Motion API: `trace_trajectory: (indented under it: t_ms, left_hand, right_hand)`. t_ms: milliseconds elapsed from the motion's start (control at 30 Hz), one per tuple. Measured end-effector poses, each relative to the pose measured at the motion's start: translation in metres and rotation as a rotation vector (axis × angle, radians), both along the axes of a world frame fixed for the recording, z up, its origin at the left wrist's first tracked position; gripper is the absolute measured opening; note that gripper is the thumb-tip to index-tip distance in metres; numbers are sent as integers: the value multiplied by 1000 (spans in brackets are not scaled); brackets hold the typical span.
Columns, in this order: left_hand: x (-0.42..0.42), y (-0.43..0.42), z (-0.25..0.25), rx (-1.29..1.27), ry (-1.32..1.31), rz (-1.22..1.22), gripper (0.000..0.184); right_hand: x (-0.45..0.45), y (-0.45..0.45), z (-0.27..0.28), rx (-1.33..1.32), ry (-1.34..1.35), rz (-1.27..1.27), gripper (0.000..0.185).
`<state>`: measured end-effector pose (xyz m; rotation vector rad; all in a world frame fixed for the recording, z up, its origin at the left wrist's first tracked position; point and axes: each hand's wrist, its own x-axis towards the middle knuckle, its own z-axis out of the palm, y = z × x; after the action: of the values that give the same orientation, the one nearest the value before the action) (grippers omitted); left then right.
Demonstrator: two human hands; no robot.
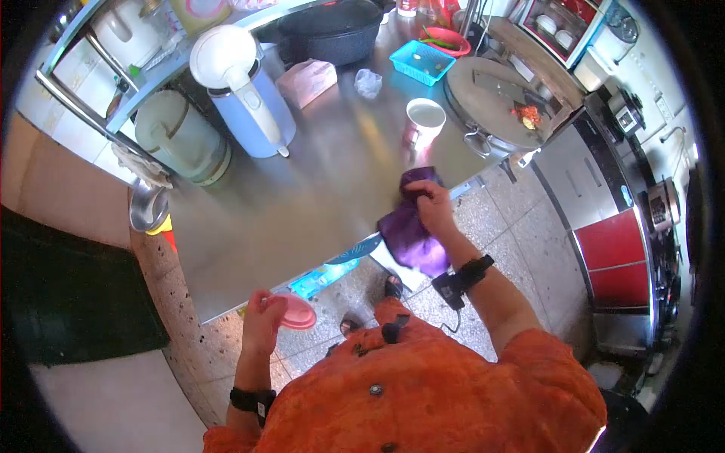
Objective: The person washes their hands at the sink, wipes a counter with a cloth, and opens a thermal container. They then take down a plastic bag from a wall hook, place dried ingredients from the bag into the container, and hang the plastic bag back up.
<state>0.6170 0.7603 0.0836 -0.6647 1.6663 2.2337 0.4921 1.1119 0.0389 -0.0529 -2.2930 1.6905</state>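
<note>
My left hand (264, 321) grips a round pink lid (299, 313) just off the front edge of the steel table (302, 204). Bunched in the fingers of my right hand (433, 208) is a purple cloth (411, 235), which hangs over the table's edge. A white cup (424, 124) with a reddish pattern stands upright and uncovered a little beyond that hand, apart from it. Under the cloth's left side, a blue patterned strip (358, 250) shows at the table edge.
A blue kettle (253, 113) and a greenish plastic jug (181, 140) stand at the left. Behind are a pink tissue pack (308, 81), a black pot (332, 38) and a blue basket (421, 62). Chopped red food lies on a round chopping board (491, 98) at the right.
</note>
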Motion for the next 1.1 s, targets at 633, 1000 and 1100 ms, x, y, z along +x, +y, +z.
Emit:
trace_trajectory:
  t_ms: [633, 1000, 1100]
  left_hand:
    - [-29, -2, 103, -315, 464, 417, 13]
    - [-11, -35, 65, -305, 430, 448, 9]
    - [-10, -40, 48, -313, 438, 408, 9]
  right_hand:
    - [-16, -314, 21, -833, -65, 509, 43]
    - [-85, -108, 26, 548, 179, -39, 42]
    - [-42, -144, 16, 704, 100, 69, 56]
